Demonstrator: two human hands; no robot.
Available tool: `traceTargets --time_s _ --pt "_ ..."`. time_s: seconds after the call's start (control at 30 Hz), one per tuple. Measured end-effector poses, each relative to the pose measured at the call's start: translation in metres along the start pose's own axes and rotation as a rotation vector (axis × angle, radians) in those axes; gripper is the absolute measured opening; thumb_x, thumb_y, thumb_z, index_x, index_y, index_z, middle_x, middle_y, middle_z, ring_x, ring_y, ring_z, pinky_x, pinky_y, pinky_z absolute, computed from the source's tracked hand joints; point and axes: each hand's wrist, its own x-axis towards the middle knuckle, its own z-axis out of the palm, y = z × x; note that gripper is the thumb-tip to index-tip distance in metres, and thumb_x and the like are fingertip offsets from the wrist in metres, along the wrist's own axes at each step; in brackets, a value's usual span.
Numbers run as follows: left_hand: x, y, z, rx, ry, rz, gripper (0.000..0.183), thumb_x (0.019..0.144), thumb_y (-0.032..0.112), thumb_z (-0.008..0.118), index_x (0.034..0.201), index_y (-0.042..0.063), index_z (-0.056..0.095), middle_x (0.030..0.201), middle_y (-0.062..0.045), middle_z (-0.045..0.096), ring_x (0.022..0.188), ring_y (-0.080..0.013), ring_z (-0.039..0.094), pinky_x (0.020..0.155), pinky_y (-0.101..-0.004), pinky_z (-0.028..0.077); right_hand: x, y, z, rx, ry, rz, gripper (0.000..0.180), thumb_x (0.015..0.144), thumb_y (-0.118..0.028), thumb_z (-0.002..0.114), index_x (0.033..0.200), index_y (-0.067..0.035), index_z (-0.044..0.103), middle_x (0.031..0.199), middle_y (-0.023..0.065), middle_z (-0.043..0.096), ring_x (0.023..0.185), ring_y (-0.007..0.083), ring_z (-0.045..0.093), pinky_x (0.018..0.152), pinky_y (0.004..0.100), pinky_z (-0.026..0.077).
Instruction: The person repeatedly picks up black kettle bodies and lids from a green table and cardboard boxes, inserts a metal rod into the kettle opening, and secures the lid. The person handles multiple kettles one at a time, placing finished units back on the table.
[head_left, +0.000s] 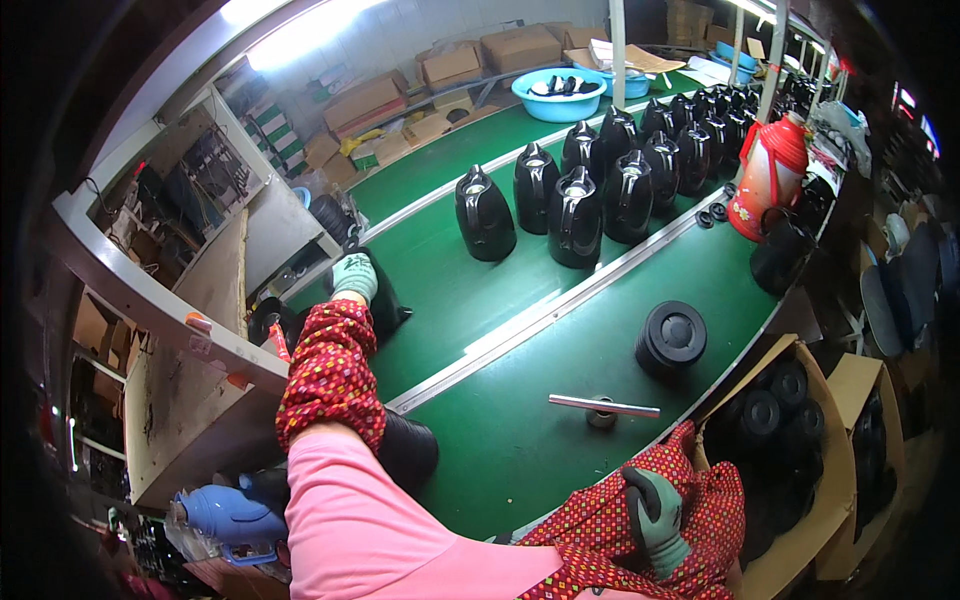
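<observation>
My left hand (355, 277), in a pale green work glove, reaches far out at the left and lies on a dark jug (386, 300) on the green conveyor belt; its fingertips are hard to make out. Close to my body, my right hand (658, 517), in a green and dark glove, is bent before the patterned apron, with nothing seen in it. A metal T-handled tool (602, 410) stands on the near green surface. Beyond it is a stack of round black lids (672, 335). Black vacuum jugs (484, 214) stand in rows on the belt.
A metal rail (517, 330) divides the belt from the near worktop. A red flask (769, 176) stands at the right, by small black rings (705, 219). Open cardboard boxes (832, 480) hold black parts at the lower right. A blue basin (559, 96) stands behind. Black stacked parts (409, 451) are beside my left sleeve.
</observation>
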Motion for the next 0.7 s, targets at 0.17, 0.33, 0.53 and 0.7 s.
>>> traceTargets --time_s 0.17,0.33,0.53,0.7 --pt "-0.097 0.063 -0.106 -0.048 0.026 0.528 0.031 0.088 0.029 0.074 0.110 0.007 0.076 0.114 -0.017 0.075 0.109 -0.0331 0.072 0.096 -0.0418 0.057 0.009 -0.009 -0.015 0.205 -0.040 0.095 0.033 0.095 -0.010 0.067 0.126 0.002 0.069 0.112 0.0183 0.074 0.106 0.0291 0.072 0.094 0.0374 0.055" --pt "-0.204 0.078 -0.192 -0.435 0.227 1.374 0.035 0.077 0.015 0.080 0.110 0.008 0.069 0.115 -0.014 0.070 0.105 -0.0357 0.067 0.092 -0.0462 0.052 0.050 -0.026 -0.033 0.345 -0.055 0.089 0.065 0.098 -0.031 0.071 0.152 -0.002 0.049 0.145 0.0164 0.057 0.130 0.0248 0.059 0.098 0.0360 0.053" --pt "-0.338 0.124 -0.232 -0.188 0.233 1.889 0.029 0.088 0.020 0.067 0.116 0.011 0.070 0.126 -0.007 0.065 0.108 -0.0240 0.063 0.098 -0.0425 0.050 0.074 -0.071 -0.091 0.929 -0.343 0.559 0.072 0.100 -0.045 0.067 0.158 -0.010 0.042 0.148 0.0114 0.053 0.132 0.0223 0.055 0.102 0.0405 0.055" --pt "-0.371 0.131 -0.219 -0.620 0.238 1.903 0.050 0.084 0.015 0.078 0.131 0.006 0.066 0.142 -0.016 0.058 0.130 -0.0352 0.057 0.110 -0.0466 0.047 0.022 -0.068 -0.106 1.048 -0.338 0.488 0.054 0.100 -0.022 0.071 0.146 0.000 0.055 0.134 0.0103 0.067 0.119 0.0187 0.065 0.104 0.0331 0.053"
